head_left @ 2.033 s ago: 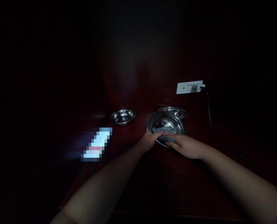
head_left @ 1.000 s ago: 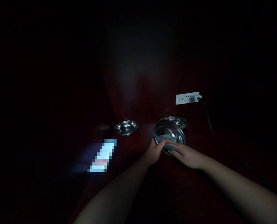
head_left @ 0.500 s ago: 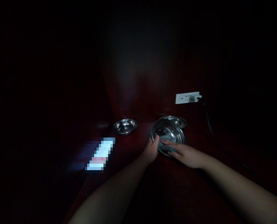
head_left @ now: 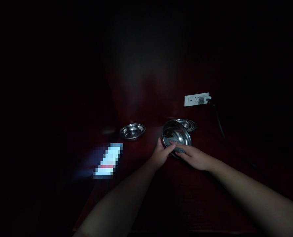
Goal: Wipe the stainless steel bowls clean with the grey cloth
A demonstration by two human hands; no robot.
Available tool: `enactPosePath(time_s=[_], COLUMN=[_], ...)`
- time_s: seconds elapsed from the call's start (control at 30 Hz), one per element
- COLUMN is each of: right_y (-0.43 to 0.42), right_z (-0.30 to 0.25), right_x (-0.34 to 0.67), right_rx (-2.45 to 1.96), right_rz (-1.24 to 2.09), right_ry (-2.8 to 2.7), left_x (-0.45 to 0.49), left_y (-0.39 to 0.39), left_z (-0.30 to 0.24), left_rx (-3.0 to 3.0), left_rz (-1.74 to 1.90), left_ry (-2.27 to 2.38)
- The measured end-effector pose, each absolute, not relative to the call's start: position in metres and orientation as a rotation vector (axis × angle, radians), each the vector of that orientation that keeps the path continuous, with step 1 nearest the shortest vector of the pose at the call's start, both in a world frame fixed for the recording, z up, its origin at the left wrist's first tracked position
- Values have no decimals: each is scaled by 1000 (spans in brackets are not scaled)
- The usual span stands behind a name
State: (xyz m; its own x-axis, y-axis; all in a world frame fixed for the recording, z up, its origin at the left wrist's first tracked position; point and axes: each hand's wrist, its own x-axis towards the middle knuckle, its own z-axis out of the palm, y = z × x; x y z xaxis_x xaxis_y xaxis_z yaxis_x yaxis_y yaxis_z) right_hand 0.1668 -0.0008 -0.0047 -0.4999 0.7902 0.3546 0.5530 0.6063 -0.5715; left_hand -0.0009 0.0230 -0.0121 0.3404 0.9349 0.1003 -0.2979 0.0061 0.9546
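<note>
A shiny steel bowl point(head_left: 175, 130) is tilted up above the dark red surface. My left hand point(head_left: 161, 154) grips its near left rim, the thumb lying over the edge. My right hand point(head_left: 195, 158) presses a grey-green cloth point(head_left: 181, 150) against the lower part of the bowl, fingers over the cloth. Much of the cloth is hidden by the fingers. Partly covered behind the bowl lies a shallow steel dish or lid point(head_left: 189, 125). To the left, a second steel bowl point(head_left: 133, 131) sits upright, apart from both hands.
A lit, pixelated screen point(head_left: 109, 161) lies at the left side of the dark red tabletop point(head_left: 146, 149). On the back wall is a white socket plate point(head_left: 192, 100) with a plug point(head_left: 205, 98) in it. A dark cable point(head_left: 220, 121) hangs down from there. The surroundings are very dark.
The bowl has turned and tipped in my left hand, whose thumb now reaches farther over the rim. My right hand has shifted slightly left and up with the cloth. The view has moved a little.
</note>
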Motion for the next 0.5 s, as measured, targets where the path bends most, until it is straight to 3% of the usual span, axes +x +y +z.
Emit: enactPosePath(time_s=[0.5], right_y=[10], right_z=[-15], right_x=[155], right_rx=[-1136], right_rz=[314], right_ry=[-2257], left_x=[5], left_y=[29], left_z=[-20], left_rx=[1126], left_rz=[1159], left_ry=[724])
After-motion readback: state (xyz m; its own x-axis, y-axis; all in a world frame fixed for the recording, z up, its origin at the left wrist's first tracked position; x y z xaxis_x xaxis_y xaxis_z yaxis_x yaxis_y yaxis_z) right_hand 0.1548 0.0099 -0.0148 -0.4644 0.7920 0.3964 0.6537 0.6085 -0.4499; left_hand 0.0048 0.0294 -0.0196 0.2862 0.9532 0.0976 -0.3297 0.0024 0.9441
